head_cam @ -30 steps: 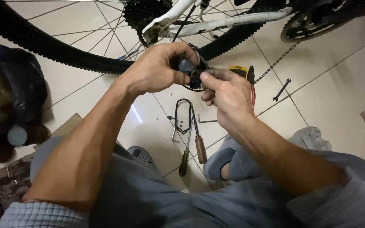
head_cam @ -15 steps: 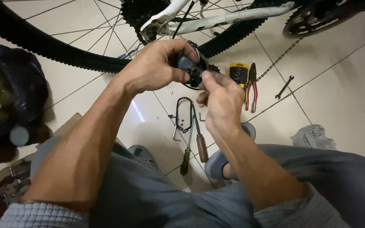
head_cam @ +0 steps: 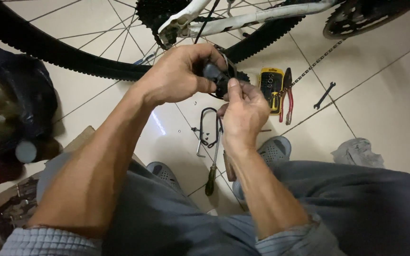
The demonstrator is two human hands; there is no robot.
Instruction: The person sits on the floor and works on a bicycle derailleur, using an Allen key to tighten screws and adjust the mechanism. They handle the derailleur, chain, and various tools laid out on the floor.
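My left hand [head_cam: 179, 73] grips a small black bicycle part [head_cam: 218, 78], its fingers wrapped round the part's left side. My right hand [head_cam: 244, 111] comes up from below and pinches the same part with thumb and fingertips. Both hands hold it in the air above the tiled floor, just in front of a bicycle's rear wheel [head_cam: 62, 52] and white frame [head_cam: 257, 16]. Much of the part is hidden by my fingers.
On the floor lie a yellow bit set [head_cam: 270, 87], red-handled pliers [head_cam: 288, 99], a small spanner [head_cam: 324, 95], a screwdriver [head_cam: 212, 166], a black bent wire piece [head_cam: 207, 128] and a grey rag [head_cam: 357, 152]. A loose chain [head_cam: 316, 61] hangs from the chainring. A dark bag [head_cam: 15, 104] sits left.
The view has shifted slightly and my right arm has swung inward. Both hands stay closed on the black part, my right fingers working a little higher on it.
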